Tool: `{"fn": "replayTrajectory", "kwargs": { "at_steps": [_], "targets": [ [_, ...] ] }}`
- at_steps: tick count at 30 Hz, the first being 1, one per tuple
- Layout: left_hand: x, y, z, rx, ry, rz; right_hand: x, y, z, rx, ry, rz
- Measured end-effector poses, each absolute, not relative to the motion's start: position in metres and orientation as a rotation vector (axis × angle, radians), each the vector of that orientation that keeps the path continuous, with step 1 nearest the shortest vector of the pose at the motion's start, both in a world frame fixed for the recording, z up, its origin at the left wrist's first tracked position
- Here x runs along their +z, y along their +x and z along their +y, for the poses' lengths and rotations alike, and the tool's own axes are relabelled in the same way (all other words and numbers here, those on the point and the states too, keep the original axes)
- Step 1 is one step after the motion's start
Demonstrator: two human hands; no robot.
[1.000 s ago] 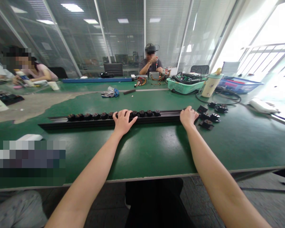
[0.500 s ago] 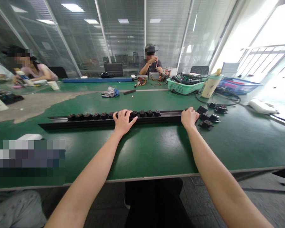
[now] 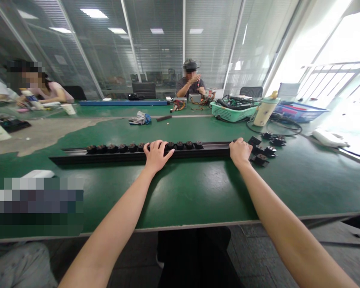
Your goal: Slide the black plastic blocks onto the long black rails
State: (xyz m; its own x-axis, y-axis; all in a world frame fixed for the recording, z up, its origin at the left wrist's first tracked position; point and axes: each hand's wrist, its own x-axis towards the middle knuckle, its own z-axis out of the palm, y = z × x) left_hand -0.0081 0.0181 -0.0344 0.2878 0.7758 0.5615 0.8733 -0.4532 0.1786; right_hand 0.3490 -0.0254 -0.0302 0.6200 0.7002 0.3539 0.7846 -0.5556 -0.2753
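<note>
A long black channel rail (image 3: 114,159) lies across the green table in front of me, with a row of black socket modules (image 3: 123,148) seated along its trough. My left hand (image 3: 156,155) lies over the rail's middle, fingers curled over the far side and thumb on the right, covering some modules. At the rail's right end my right hand (image 3: 240,151) is closed around it; the fingertips are hidden, and I cannot see whether a module is under them. Several loose black modules (image 3: 261,159) lie just beyond my right hand.
Behind the rail are a crumpled cloth (image 3: 140,118), a dark strip (image 3: 164,118), a green basket (image 3: 233,113) of cables, a cream tumbler (image 3: 264,111) and a blue basket (image 3: 303,111). A blue bar (image 3: 123,103) lies farther back. A co-worker (image 3: 192,82) sits opposite; others sit at left.
Both hands keep their places on the rail. The view has shifted very slightly; the right hand's shape looks almost the same.
</note>
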Motion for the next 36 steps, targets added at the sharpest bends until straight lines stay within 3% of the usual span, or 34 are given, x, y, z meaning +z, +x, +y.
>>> {"fn": "replayTrajectory", "kwargs": {
  "at_steps": [19,36],
  "targets": [
    [-0.033,-0.008,0.018,-0.878,-2.389,-1.544,-0.029,0.378,-0.033,-0.285,-2.374,-1.428],
    [-0.030,-0.007,0.016,-0.860,-2.394,-1.572,-0.034,0.389,-0.033,-0.348,-2.343,-1.249]
  ]
}}
